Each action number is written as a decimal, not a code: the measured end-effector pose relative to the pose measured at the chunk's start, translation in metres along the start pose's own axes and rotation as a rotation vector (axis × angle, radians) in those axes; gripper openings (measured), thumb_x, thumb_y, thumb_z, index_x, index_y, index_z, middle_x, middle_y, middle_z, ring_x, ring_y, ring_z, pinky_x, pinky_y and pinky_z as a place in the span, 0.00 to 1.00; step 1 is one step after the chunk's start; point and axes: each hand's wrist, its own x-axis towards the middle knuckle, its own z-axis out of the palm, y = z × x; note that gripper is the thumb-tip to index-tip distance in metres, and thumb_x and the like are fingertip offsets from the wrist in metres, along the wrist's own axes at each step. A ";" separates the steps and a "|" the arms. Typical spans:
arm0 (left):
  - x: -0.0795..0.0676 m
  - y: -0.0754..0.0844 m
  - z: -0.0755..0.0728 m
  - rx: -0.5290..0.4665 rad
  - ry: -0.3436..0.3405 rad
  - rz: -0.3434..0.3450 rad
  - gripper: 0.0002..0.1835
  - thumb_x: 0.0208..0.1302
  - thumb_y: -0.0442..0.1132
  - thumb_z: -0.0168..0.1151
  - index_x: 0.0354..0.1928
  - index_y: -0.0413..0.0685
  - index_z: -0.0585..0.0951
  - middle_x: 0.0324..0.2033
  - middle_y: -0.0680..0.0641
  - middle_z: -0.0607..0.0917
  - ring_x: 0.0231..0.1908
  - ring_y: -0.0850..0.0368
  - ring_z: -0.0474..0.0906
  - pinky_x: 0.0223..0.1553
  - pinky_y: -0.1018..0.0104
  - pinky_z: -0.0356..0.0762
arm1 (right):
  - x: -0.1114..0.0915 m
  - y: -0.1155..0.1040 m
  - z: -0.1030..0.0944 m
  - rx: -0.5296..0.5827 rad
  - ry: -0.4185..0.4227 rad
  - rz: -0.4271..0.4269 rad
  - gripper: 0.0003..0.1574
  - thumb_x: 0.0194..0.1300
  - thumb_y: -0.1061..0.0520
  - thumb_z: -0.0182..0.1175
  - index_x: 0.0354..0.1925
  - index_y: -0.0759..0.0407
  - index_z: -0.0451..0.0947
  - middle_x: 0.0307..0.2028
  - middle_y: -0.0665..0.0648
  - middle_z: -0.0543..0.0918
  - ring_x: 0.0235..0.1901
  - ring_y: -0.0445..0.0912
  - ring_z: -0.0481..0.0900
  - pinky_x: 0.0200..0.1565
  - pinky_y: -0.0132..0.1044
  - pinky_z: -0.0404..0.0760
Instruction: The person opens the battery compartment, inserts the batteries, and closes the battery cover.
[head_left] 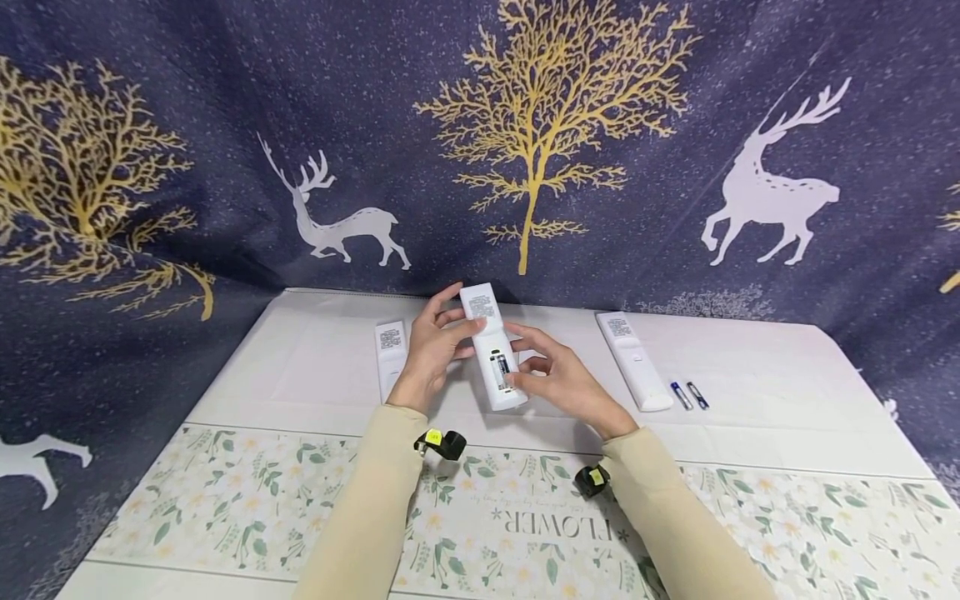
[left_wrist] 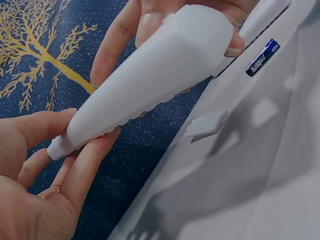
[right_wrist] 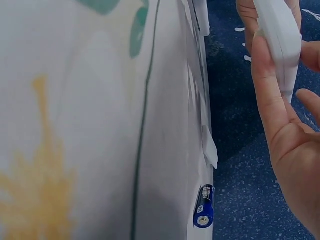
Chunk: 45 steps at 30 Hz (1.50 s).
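A white remote control (head_left: 492,342) is held up with its back towards the head camera. Its battery compartment stands uncovered, and at least one battery (head_left: 503,364) shows inside. My left hand (head_left: 435,354) grips the upper part, thumb across the back and fingers round the far side. At the lower end my right hand (head_left: 558,375) holds the remote, its thumb at the compartment's edge by the battery. In the left wrist view the remote (left_wrist: 145,75) appears side-on between both hands. A small white battery cover (left_wrist: 207,124) lies on the table below.
Another white remote (head_left: 636,362) lies to the right, beside two loose blue batteries (head_left: 681,396). A third remote (head_left: 390,354) lies left, partly behind the left hand. The table has a flowered cloth (head_left: 247,500), and a dark patterned curtain (head_left: 465,208) hangs behind.
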 end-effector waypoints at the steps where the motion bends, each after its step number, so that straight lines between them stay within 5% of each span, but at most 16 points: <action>1: 0.000 0.000 0.000 0.001 0.000 -0.001 0.40 0.62 0.26 0.75 0.74 0.61 0.77 0.54 0.41 0.83 0.36 0.55 0.86 0.28 0.69 0.88 | 0.000 0.000 0.000 -0.002 -0.002 0.000 0.49 0.67 0.69 0.70 0.81 0.54 0.64 0.60 0.67 0.79 0.43 0.53 0.85 0.42 0.37 0.87; 30: -0.001 0.000 0.000 0.006 0.001 0.005 0.41 0.63 0.25 0.74 0.76 0.58 0.75 0.52 0.42 0.82 0.36 0.56 0.86 0.26 0.69 0.87 | -0.002 -0.008 -0.013 -0.019 -0.021 -0.003 0.48 0.68 0.70 0.69 0.81 0.59 0.62 0.65 0.71 0.77 0.49 0.59 0.86 0.45 0.47 0.92; 45: -0.001 0.000 -0.001 0.009 0.009 -0.004 0.41 0.62 0.25 0.75 0.75 0.61 0.76 0.52 0.43 0.82 0.37 0.56 0.86 0.26 0.69 0.87 | -0.006 -0.007 -0.045 -0.215 0.079 0.013 0.45 0.70 0.66 0.70 0.79 0.55 0.65 0.62 0.71 0.79 0.51 0.57 0.86 0.47 0.40 0.89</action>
